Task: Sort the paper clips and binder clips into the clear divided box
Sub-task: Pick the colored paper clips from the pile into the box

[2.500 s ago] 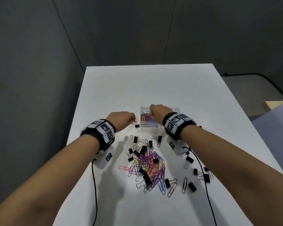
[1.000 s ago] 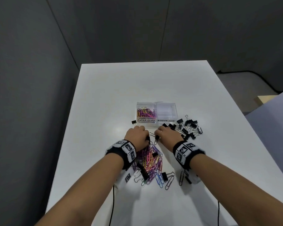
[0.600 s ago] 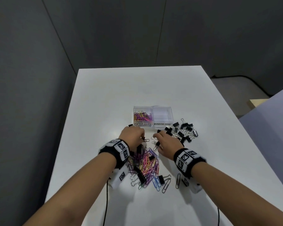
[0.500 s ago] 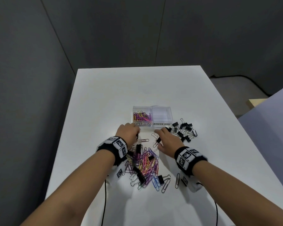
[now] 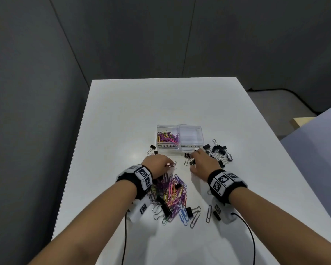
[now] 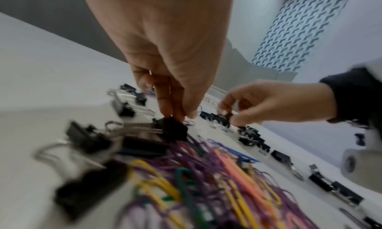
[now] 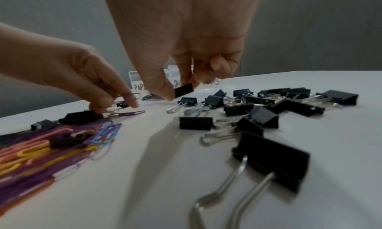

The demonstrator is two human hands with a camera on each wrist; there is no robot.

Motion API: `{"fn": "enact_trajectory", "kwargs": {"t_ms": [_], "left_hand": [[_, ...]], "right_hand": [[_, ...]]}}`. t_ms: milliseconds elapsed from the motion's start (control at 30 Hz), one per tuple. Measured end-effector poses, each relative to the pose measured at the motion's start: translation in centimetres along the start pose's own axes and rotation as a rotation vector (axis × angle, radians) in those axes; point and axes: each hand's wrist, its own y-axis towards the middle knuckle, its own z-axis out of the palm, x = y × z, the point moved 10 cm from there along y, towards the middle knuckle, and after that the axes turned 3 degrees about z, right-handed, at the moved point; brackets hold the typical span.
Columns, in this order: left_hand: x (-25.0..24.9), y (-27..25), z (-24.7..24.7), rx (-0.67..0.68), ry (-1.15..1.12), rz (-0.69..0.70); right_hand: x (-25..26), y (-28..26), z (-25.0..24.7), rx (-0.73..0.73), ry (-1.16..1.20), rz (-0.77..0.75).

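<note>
left hand (image 6: 165, 56) fingers apparently pinch a black binder clip (image 6: 172, 130); right hand (image 7: 186, 36) fingers pinch another clip (image 7: 184, 90).

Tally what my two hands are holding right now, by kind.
Black metal binder clips: 2, the left binder clip pinched by the left hand, the right binder clip by the right hand.
Coloured wire paper clips: 0.
Total: 2.

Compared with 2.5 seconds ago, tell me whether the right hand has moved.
Yes. The right hand has pulled back from over the clear divided box toward the person, just short of its near wall, pinching a black binder clip.
</note>
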Motion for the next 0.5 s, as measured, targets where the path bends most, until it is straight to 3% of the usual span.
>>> {"fn": "enact_trajectory", "kwargs": {"t_ms": [67,200,300,367,500], "left_hand": [[1.1,-0.6,-0.6,-0.022,-0.032,-0.028],[2.7,-0.8,-1.6,-0.072,-0.122,-0.098],[2.5,-0.4,-1.5,-0.036,-0.139,-0.117],[2.0,0.1,-1.3,-0.021,-0.075,-0.121],[0.8,1.4,-0.3,0.034,0.086,-0.105]], "right_hand": [[-0.5,0.0,0.3,0.011,-0.037,0.012],[1.8,-0.4,0.2,-0.059,-0.086,-0.128],[3.5,-0.6,2.0,0.075,-0.111,-0.133],[3.9,-0.6,3.1,0.147,-0.138,-0.098],[3.7,-0.3,3.5,0.147,-0.104,-0.044]]}}
